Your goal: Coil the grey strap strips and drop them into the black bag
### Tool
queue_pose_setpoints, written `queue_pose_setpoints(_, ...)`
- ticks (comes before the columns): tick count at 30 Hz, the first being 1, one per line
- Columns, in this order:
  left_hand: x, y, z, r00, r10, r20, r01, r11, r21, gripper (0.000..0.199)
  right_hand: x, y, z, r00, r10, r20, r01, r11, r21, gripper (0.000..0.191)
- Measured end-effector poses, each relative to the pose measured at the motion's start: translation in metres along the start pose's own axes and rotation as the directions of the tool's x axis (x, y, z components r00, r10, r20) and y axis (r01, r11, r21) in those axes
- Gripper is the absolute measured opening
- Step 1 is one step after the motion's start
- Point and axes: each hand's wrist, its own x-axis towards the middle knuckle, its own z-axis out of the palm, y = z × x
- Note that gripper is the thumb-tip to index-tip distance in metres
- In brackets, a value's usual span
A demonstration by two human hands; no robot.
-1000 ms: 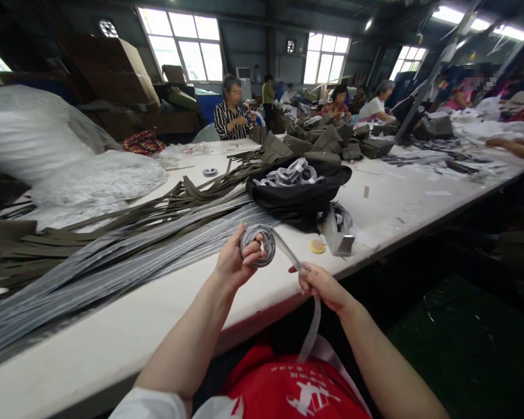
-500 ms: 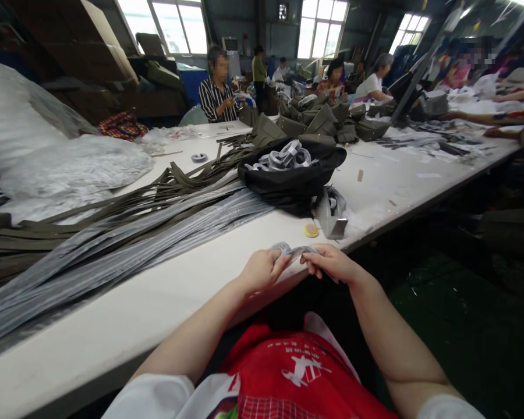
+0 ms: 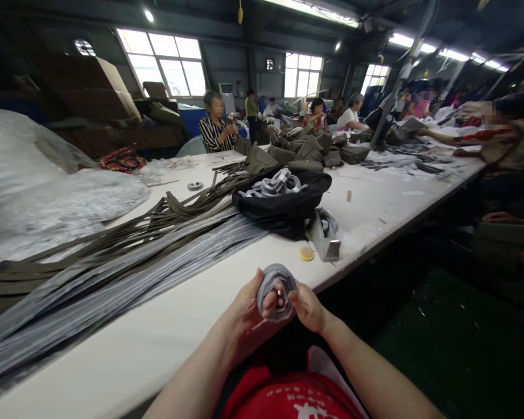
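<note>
A grey strap wound into a coil and wrapped in clear plastic [image 3: 276, 272] is held upright between my hands, over the table's near edge. My left hand [image 3: 250, 299] grips it from the left, with fingertips showing through the hole in the middle. On the coil's right side, my right hand [image 3: 309, 307] presses with thumb and fingers. Ahead of them lie a small yellow round item [image 3: 306, 254] and a grey tape dispenser [image 3: 329, 244]. A black bag [image 3: 273, 215] with several similar coils [image 3: 276, 185] inside stands just beyond.
Long plastic-wrapped straps [image 3: 126, 285] and olive strips [image 3: 113, 235] stretch along the white table [image 3: 166, 343] to the left. Large plastic bags [image 3: 65, 203] lie farther left. Olive bags [image 3: 305, 151] are heaped at the back, with several people working around.
The loose strap end between my hands is now wound in, and the coil has turned to face me. My view has tilted upward.
</note>
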Motion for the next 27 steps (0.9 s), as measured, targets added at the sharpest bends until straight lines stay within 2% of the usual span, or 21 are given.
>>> queue_pose_setpoints(2,-0.002,0.005,-0.006,0.995,0.062,-0.078,-0.047,0.982,0.182,0.065,0.004,-0.003,-0.001,0.999,0.028,-0.043,-0.032,0.996,-0.078,0.052)
queue_pose_setpoints(3,-0.003,0.008,-0.01,0.982,0.134,-0.13,-0.086,0.942,0.324,0.06,0.006,-0.006,-0.004,0.998,0.048,-0.046,-0.054,0.987,-0.148,0.048)
queue_pose_setpoints(5,-0.004,0.016,-0.015,0.935,0.307,-0.177,-0.142,0.784,0.604,0.048,0.01,-0.012,-0.012,0.995,0.104,0.005,-0.096,0.94,-0.328,0.044)
queue_pose_setpoints(7,-0.004,0.02,-0.016,0.921,0.374,-0.11,-0.151,0.601,0.785,0.04,0.013,-0.015,-0.017,0.981,0.182,0.069,-0.125,0.861,-0.494,0.04)
queue_pose_setpoints(10,-0.001,0.016,-0.011,0.955,0.296,-0.003,-0.132,0.433,0.892,0.041,0.016,-0.012,-0.014,0.968,0.237,0.087,-0.143,0.797,-0.586,0.041)
queue_pose_setpoints(13,0.003,0.007,-0.008,0.957,0.291,0.01,-0.119,0.361,0.925,0.039,0.018,-0.001,-0.007,0.969,0.241,0.055,-0.179,0.837,-0.517,0.04)
queue_pose_setpoints(15,0.005,0.002,-0.014,0.941,0.337,0.02,-0.127,0.298,0.946,0.038,0.02,0.006,-0.006,0.97,0.236,0.06,-0.184,0.872,-0.454,0.036)
queue_pose_setpoints(17,0.006,-0.001,-0.028,0.897,0.441,0.027,-0.12,0.184,0.976,0.036,0.025,0.012,-0.011,0.969,0.229,0.096,-0.172,0.898,-0.406,0.033)
queue_pose_setpoints(19,0.004,-0.004,-0.048,0.831,0.555,0.036,-0.07,0.041,0.997,0.035,0.037,0.017,-0.023,0.969,0.24,0.066,-0.185,0.874,-0.449,0.034)
queue_pose_setpoints(22,-0.002,-0.009,-0.083,0.745,0.665,0.05,0.031,-0.109,0.994,0.036,0.067,0.025,-0.053,0.953,0.255,-0.163,-0.3,0.726,-0.618,0.031)
queue_pose_setpoints(25,-0.006,-0.014,-0.108,0.663,0.748,0.043,0.07,-0.119,0.99,0.036,0.102,0.034,-0.087,0.891,0.264,-0.368,-0.453,0.549,-0.703,0.026)
queue_pose_setpoints(27,-0.007,-0.017,-0.114,0.616,0.787,0.037,0.066,-0.098,0.993,0.035,0.122,0.04,-0.105,0.846,0.278,-0.455,-0.533,0.428,-0.73,0.027)
